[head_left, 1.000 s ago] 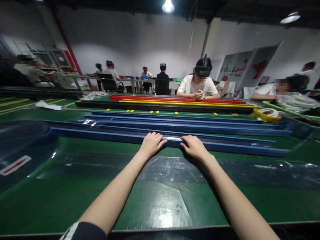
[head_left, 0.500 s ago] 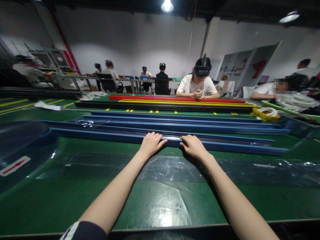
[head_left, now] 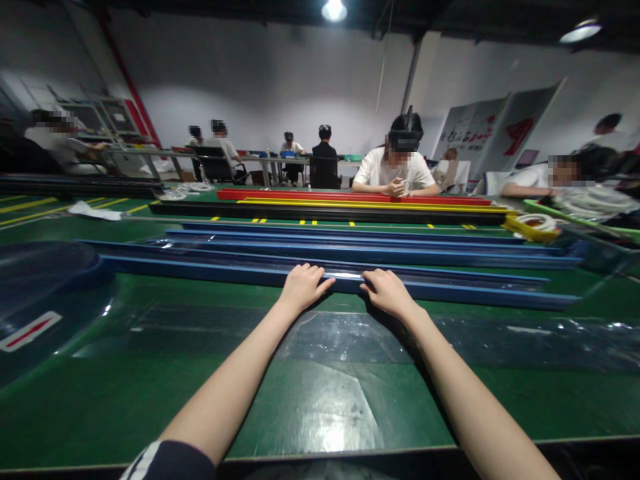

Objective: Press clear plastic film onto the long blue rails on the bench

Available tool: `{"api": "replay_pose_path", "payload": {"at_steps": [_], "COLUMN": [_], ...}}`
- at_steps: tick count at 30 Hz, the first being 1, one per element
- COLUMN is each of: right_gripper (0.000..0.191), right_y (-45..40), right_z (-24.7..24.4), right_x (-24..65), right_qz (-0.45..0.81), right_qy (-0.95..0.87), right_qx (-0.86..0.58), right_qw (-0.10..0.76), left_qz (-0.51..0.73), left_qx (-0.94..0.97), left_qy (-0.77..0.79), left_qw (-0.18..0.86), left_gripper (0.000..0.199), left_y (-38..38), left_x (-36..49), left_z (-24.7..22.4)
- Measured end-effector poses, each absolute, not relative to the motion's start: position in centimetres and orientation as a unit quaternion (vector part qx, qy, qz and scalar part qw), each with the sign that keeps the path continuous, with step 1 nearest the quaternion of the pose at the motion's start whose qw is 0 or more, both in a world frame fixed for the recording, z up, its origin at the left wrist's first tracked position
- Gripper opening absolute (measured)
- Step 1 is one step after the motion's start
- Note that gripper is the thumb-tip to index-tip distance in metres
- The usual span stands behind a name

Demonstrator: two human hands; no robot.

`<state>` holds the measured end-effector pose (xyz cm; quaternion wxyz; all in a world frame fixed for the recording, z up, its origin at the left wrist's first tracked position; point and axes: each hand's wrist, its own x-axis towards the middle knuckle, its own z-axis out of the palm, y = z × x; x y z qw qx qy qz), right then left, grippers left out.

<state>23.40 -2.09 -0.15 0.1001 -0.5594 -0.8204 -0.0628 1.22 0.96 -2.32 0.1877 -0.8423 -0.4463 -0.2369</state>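
Observation:
A long blue channel strip (head_left: 480,293) lies across the bench in front of me, with shiny clear film along its trough. My left hand (head_left: 301,288) is closed over its near edge, fingers on top and thumb pointing right. A short way to the right, my right hand (head_left: 387,291) grips the same edge, its thumb turned toward the left one. The undersides of both grips are hidden. Nearer to me, a flat clear plastic strip (head_left: 340,337) lies beneath my forearms. More blue channel strips (head_left: 450,255) lie just beyond the held one.
At left a bulky curl of clear plastic (head_left: 45,280) carries a red-arrow label (head_left: 31,332). Farther back lie black (head_left: 325,212), yellow (head_left: 370,205) and red strips (head_left: 300,195). A yellow tray (head_left: 537,230) holds white coils. A person (head_left: 395,170) sits opposite.
Both hands keep their places on the blue channel strip. Glints on the clear film beyond its left part have shifted slightly.

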Motion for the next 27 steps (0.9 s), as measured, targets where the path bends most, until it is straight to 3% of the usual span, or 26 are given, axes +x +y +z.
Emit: {"api": "replay_pose_path", "payload": {"at_steps": [27], "right_gripper": [0.016], "right_y": [-2.15], "right_z": [-0.45], "right_x": [23.52], "right_qz": [-0.073], "right_qy": [-0.833], "right_qx": [-0.536], "right_qw": [0.119], "left_qz": [-0.252], "left_qx": [-0.837], "left_qy": [-0.443], "left_qw": [0.201], "left_gripper": [0.039], "left_y": [0.8], "left_x": [1.05], "left_z": [-2.4]}}
